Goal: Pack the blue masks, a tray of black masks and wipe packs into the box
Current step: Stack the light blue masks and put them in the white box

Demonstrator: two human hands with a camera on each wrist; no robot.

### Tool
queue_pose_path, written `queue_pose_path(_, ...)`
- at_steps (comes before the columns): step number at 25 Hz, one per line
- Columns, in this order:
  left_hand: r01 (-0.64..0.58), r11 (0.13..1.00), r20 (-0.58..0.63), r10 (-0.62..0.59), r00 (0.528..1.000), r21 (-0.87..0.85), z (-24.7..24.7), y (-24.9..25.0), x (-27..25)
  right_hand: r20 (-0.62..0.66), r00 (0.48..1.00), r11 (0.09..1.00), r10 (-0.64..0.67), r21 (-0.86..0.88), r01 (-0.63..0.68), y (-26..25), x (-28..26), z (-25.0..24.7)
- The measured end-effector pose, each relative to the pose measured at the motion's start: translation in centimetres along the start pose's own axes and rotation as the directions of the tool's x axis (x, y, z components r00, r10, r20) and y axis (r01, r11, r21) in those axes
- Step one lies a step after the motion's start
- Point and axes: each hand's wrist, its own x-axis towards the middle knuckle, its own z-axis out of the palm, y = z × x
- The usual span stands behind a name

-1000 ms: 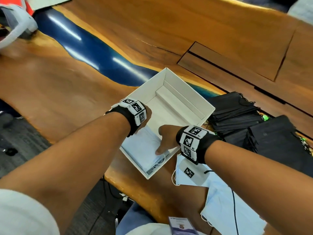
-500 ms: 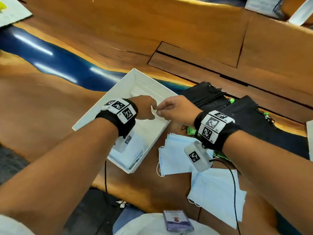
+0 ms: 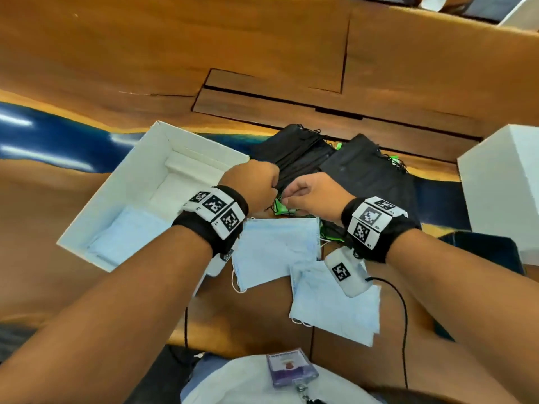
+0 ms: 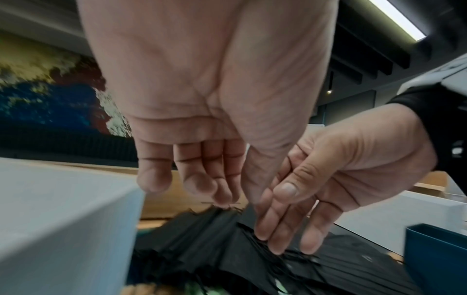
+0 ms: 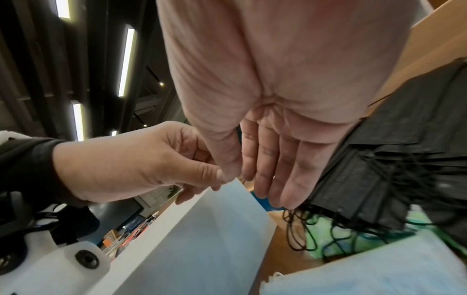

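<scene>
The white box (image 3: 140, 182) lies open at the left, with blue masks (image 3: 125, 237) stacked in its near end. Two more blue masks (image 3: 274, 249) (image 3: 335, 307) lie loose on the table near me. Two stacks of black masks (image 3: 300, 153) (image 3: 370, 176) sit right of the box, over green wipe packs (image 3: 281, 207). My left hand (image 3: 253, 185) and right hand (image 3: 312, 193) meet at the near edge of the left stack. In the left wrist view the right hand's fingers (image 4: 278, 245) lie straight on the black masks (image 4: 227, 249). The left hand (image 4: 227, 195) hangs relaxed just above them, holding nothing.
A second white box (image 3: 504, 185) stands at the right, with a dark blue bin (image 3: 484, 249) in front of it. A badge (image 3: 291, 367) hangs at my chest. The table's near edge runs just below the loose blue masks.
Both hands have left the blue masks in the box and moved right to the black mask stack. The view has swung right with them.
</scene>
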Motion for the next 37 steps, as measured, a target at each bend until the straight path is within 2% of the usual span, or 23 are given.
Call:
queue_pose_path(3,-0.068,0.998,0.138,0.069,0.988,-0.008,3.1,2.4,0.6,0.007,0.998,0.998,0.067,-0.012,-0.067,2.7,-1.4,-1.0)
queue_pose_path(8,-0.137,0.991,0.324,0.132,0.937,-0.006,8.2,5.5,0.7,0.002,0.982,0.981,0.190,-0.028,-0.189,8.0,-3.6,-1.8)
queue_pose_path(12,-0.151,0.988,0.443,0.149,0.884,-0.031,12.0,7.1,-0.5,0.129,0.970,0.971,0.205,-0.154,-0.184,12.1,-5.1,-1.4)
queue_pose_path(14,-0.133,0.990,0.467,0.139,0.873,-0.046,13.4,7.5,-1.1,0.216,0.956,0.947,0.197,-0.293,-0.129,13.7,-5.8,-0.6)
queue_pose_path(16,-0.131,0.991,0.478,0.125,0.869,-0.019,14.6,7.6,-1.7,0.264,0.952,0.915,0.156,-0.402,-0.039,15.2,-6.4,0.4)
queue_pose_path(18,-0.123,0.992,0.473,0.102,0.875,0.013,15.8,7.4,-2.1,0.253,0.954,0.860,0.161,-0.510,-0.010,16.1,-6.8,1.2)
queue_pose_path(20,-0.116,0.992,0.445,0.084,0.891,0.045,16.7,7.2,-2.4,0.234,0.952,0.784,0.196,-0.621,-0.009,16.3,-7.1,1.7)
queue_pose_path(22,-0.111,0.992,0.400,0.078,0.913,0.059,17.2,7.3,-2.5,0.233,0.955,0.670,0.181,-0.740,0.054,16.2,-7.4,2.1)
queue_pose_path(24,-0.100,0.994,0.365,0.076,0.928,0.047,17.4,7.3,-2.7,0.239,0.953,0.602,0.186,-0.794,0.082,16.1,-7.4,2.5)
queue_pose_path(27,-0.070,0.998,0.316,0.065,0.947,0.006,17.6,7.1,-2.9,0.299,0.919,0.646,0.257,-0.760,0.066,16.3,-7.5,2.6)
queue_pose_path(30,0.018,0.993,0.251,0.013,0.968,-0.120,17.1,6.7,-3.1,0.392,0.882,0.813,0.261,-0.582,0.018,15.9,-7.5,1.6)
queue_pose_path(32,0.151,0.940,0.192,-0.095,0.977,-0.305,16.4,5.9,-3.3,0.404,0.888,0.905,0.219,-0.424,-0.030,15.3,-7.0,0.0)
queue_pose_path(33,0.219,0.873,0.153,-0.168,0.974,-0.436,16.1,5.4,-3.4,0.386,0.901,0.939,0.195,-0.340,-0.057,14.9,-6.6,-0.8)
queue_pose_path(35,0.297,0.662,0.097,-0.321,0.942,-0.688,15.3,4.6,-3.9,0.314,0.934,0.980,0.172,-0.151,-0.130,14.2,-5.7,-2.0)
queue_pose_path(37,0.323,0.434,0.129,-0.419,0.899,-0.841,14.8,4.5,-4.4,0.249,0.954,0.982,0.170,0.039,-0.185,13.5,-5.0,-2.4)
